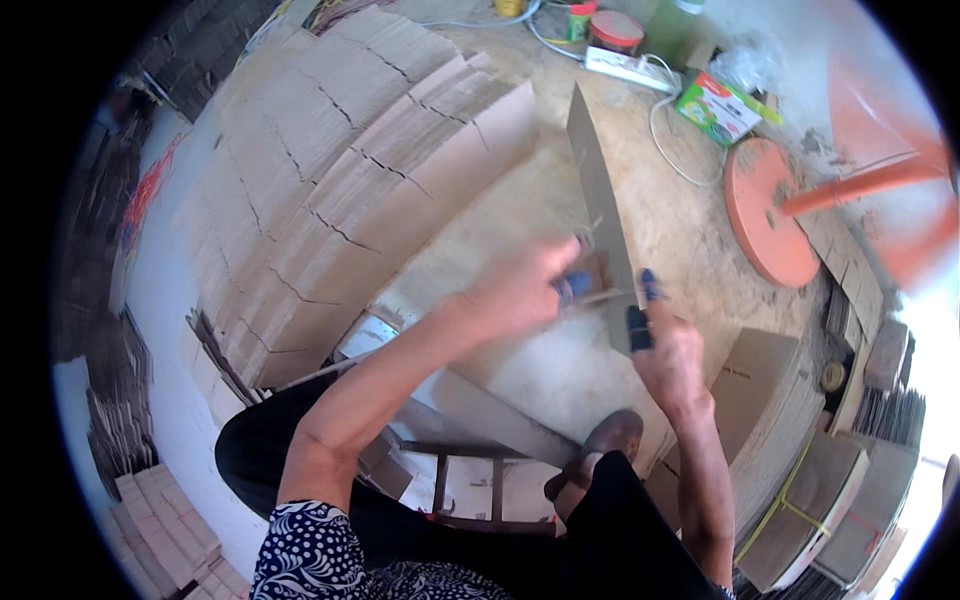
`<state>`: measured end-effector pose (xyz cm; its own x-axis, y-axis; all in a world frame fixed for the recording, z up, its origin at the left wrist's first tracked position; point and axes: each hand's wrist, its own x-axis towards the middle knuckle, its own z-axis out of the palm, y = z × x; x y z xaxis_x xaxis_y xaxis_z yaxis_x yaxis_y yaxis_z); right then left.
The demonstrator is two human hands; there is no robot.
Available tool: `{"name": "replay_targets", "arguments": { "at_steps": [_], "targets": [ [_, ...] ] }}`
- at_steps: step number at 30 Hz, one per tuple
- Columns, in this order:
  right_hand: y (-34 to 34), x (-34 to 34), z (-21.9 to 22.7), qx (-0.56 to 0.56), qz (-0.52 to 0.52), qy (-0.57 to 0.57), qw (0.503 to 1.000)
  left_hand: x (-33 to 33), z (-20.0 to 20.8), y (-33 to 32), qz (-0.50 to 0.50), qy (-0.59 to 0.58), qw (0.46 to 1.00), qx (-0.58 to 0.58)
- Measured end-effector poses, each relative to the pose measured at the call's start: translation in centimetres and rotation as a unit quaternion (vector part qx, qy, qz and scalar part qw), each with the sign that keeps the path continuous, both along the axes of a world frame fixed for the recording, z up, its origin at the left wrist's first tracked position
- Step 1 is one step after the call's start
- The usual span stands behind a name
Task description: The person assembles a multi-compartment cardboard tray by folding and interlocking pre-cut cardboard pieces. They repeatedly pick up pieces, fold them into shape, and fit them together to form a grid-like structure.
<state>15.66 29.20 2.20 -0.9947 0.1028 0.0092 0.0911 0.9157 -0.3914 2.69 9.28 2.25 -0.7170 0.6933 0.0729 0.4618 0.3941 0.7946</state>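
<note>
A long, narrow cardboard sheet point(598, 190) stands on edge between my hands, running away from me. My left hand point(515, 285) is on its left side, smeared by motion, with blue coverings on the fingertips. A small brown flap point(600, 272) shows by those fingers; whether they grip it cannot be made out. At the near end of the sheet, on its right, is my right hand point(672, 360). Its fingers are curled, with dark blue coverings on two of them, and one fingertip presses against the cardboard. The far side of that grip is hidden.
Tall stacked cardboard point(350, 130) fills the left. More cardboard point(755, 385) leans at right, near strapped bundles point(805, 510). An orange round-based stand point(770, 215), a white power strip point(630, 68) with cables and a green box point(718, 108) lie at far right. My shoe point(612, 435) is below.
</note>
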Motion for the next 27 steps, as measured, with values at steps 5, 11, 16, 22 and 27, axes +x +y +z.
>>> {"name": "replay_targets", "arguments": {
  "at_steps": [5,11,16,22,27],
  "targets": [
    [-0.9,-4.6,4.3,0.015,0.035,0.212,0.977,-9.5,0.1,-5.2,0.215,0.394,0.882,-0.141],
    [-0.8,-9.0,0.6,-0.015,-0.007,-0.119,0.993,-13.2,1.0,-7.9,0.221,0.262,0.897,-0.280],
    [-0.1,-5.9,4.9,-0.100,-0.014,-0.001,0.995,-11.5,3.1,-8.9,0.184,0.117,0.942,-0.255],
    [-1.9,-3.0,9.8,-0.166,0.116,0.090,0.975,-9.8,0.4,-7.0,0.058,0.133,0.981,-0.132],
    [-1.5,-2.2,8.3,-0.144,0.109,0.102,0.978,-6.7,-0.4,-2.4,0.001,0.148,0.964,-0.221]
  ]
}}
